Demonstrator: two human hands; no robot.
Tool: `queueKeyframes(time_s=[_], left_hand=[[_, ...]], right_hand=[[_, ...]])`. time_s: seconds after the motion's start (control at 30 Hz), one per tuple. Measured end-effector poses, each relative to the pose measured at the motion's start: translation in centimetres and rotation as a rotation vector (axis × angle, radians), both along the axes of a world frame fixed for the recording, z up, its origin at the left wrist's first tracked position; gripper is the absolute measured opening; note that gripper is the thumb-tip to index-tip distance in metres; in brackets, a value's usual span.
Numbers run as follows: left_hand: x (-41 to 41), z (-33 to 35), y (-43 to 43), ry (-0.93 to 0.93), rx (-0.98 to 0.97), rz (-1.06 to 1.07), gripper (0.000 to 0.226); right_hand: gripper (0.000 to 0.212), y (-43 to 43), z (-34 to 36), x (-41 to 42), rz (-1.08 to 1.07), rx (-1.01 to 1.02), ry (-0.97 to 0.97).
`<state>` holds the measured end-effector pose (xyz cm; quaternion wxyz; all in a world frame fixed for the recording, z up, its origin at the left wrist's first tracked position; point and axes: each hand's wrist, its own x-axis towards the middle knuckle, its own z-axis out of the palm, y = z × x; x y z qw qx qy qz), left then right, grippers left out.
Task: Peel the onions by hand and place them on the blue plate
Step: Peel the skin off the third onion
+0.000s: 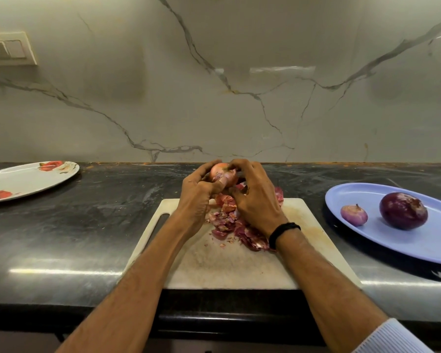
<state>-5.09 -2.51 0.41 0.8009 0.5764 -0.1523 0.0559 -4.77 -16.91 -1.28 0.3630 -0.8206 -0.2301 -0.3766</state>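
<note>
Most likely to go wrong: losing the small pink-skinned onion (223,174), held in the air above the far edge of the worn white rectangular cutting board (239,263). Probably slick once bared, so apt to squirt out of a tight pinch and roll beyond the board onto the dark polished stone surface (87,225). Also possible: tearing off only a flake of dry skin and leaving patches stuck near the root, or digging a nail into the flesh by pulling too hard. Easy, too, to scatter the heap of reddish-purple papery peels (236,230), lying on the far half of the board under the wrists, with a careless sweep of a forearm.

As for the left hand (197,197), above the board's far left part: curled round the onion from the left, thumb pressed on its near side. As for the right hand (255,200), above the board's far middle, black band (283,231) at the wrist: fingers bent and closed onto the onion's right side and top, seemingly pinching skin; impossible to tell which fingertips grip the peel.

Right of the board, well apart: an oval light-blue plate (418,248) carrying a small pale-purple onion (354,215) and, near it, a large glossy dark-purple onion (403,210). Left of the board, well apart: a white oval plate with red flowers (23,182).
</note>
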Motion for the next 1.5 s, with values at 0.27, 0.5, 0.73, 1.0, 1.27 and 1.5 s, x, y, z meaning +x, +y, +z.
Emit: queueKeyframes(time_s=[0.27, 0.5, 0.73, 1.0, 1.27, 1.5], left_hand=[[0.03, -0.06, -0.01, 0.009, -0.033, -0.027, 0.031], [0.16, -0.14, -0.12, 0.043, -0.097, -0.067, 0.034], [0.27, -0.16, -0.24, 0.032, -0.097, -0.052, 0.042], [0.27, -0.03, -0.26, 0.035, -0.160, -0.054, 0.046], [0.27, -0.04, -0.23, 0.012, -0.131, 0.014, 0.050], [0.20, -0.02, -0.31, 0.057, -0.124, -0.088, 0.046]], right_hand=[[0.036, 0.04, -0.10, -0.04, -0.024, -0.018, -0.025], [0.035, -0.04, 0.06, -0.17, -0.024, -0.022, -0.037], [0.033, -0.11, 0.18, -0.26, -0.039, -0.029, -0.037], [0.020, 0.14, 0.15, -0.13, -0.073, 0.016, -0.108], [0.018, 0.14, 0.40, -0.13, -0.074, 0.050, -0.146], [0.014, -0.02, 0.35, 0.13, -0.168, 0.072, -0.197]])
